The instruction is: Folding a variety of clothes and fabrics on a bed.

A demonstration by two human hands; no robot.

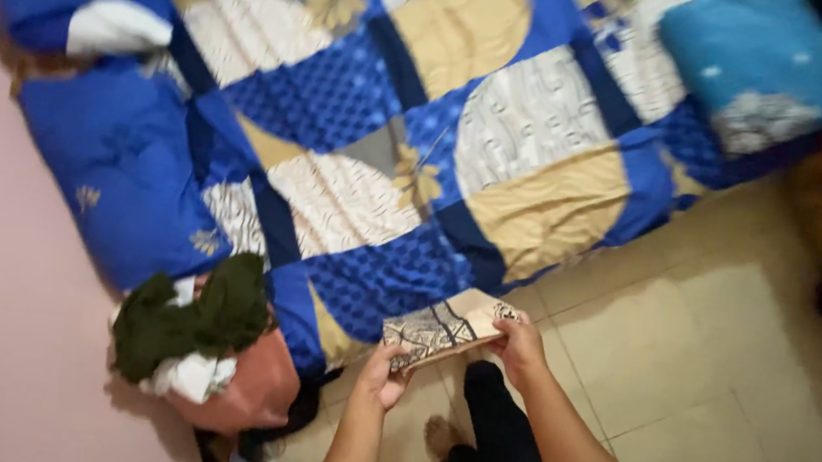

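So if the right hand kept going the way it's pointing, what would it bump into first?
Probably the blue patchwork bedspread. The right hand, gripping a patterned flat piece, points up and left toward the mattress edge just beyond it. Depth is hard to judge here.

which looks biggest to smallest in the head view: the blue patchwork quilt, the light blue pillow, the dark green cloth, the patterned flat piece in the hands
1. blue patchwork quilt
2. light blue pillow
3. dark green cloth
4. patterned flat piece

The last two look close, and the piece sits nearer the camera, so their order is unsure.
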